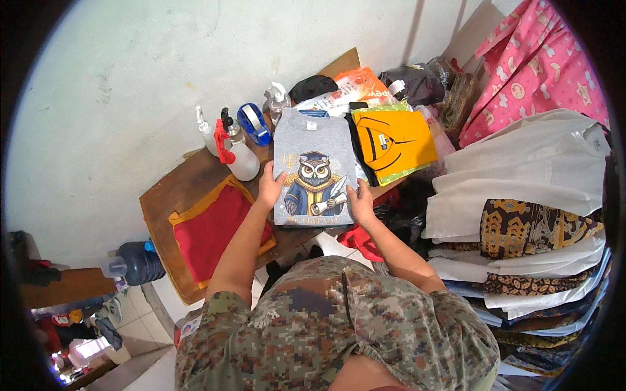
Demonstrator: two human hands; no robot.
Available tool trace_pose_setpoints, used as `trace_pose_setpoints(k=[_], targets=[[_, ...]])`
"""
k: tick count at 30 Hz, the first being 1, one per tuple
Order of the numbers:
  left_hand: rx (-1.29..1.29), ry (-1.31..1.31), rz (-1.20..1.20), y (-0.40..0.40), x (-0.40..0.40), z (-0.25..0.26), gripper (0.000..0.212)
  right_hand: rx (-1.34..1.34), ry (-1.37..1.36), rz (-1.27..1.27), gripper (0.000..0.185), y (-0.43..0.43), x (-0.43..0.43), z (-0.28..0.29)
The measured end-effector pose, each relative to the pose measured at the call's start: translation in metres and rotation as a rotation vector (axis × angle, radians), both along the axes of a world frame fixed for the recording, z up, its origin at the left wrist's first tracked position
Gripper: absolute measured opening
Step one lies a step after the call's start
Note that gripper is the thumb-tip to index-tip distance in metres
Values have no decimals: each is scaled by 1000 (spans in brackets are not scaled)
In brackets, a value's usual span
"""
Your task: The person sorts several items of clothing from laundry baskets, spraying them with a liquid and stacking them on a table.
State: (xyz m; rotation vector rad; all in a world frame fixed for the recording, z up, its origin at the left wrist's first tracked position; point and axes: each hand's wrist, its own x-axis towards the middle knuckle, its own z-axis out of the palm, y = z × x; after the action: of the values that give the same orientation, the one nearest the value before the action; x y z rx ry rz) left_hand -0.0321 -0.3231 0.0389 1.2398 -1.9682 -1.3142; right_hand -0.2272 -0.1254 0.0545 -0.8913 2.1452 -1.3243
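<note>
A folded grey T-shirt (313, 141) with an owl in a graduation cap printed on its front lies before me, its collar pointing away. My left hand (270, 188) grips its left edge, thumb on top. On the opposite edge, my right hand (361, 201) holds it the same way. Other folded cloth shows just under its lower edge; how much is hidden. Right of the T-shirt, a folded yellow polo shirt (411, 141) with dark trim rests on green-patterned packaging. Red folded cloth (215, 225) over orange cloth lies on the wooden table (161, 200) to the left.
Behind the T-shirt stand a spray bottle with a red trigger (244, 163), a blue tape dispenser (254, 124) and a pump bottle (279, 102). Plastic-wrapped bundles (413, 83) pile up at the back right. Hanging shirts (518, 166) crowd my right side. A water jug (142, 264) is at left.
</note>
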Motion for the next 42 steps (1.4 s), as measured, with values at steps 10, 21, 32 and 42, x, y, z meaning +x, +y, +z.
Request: trace_pose_setpoints(k=[10, 21, 32, 42], targets=[[27, -162, 51, 41, 29, -13, 60, 115, 807, 385, 62, -17, 40, 53], [159, -289, -91, 73, 82, -42, 38, -187, 533, 667, 72, -140, 121, 74], [286, -117, -25, 91, 78, -48, 28, -241, 207, 374, 79, -264, 187, 64], [842, 179, -66, 74, 101, -38, 28, -278, -129, 305, 32, -91, 119, 228]])
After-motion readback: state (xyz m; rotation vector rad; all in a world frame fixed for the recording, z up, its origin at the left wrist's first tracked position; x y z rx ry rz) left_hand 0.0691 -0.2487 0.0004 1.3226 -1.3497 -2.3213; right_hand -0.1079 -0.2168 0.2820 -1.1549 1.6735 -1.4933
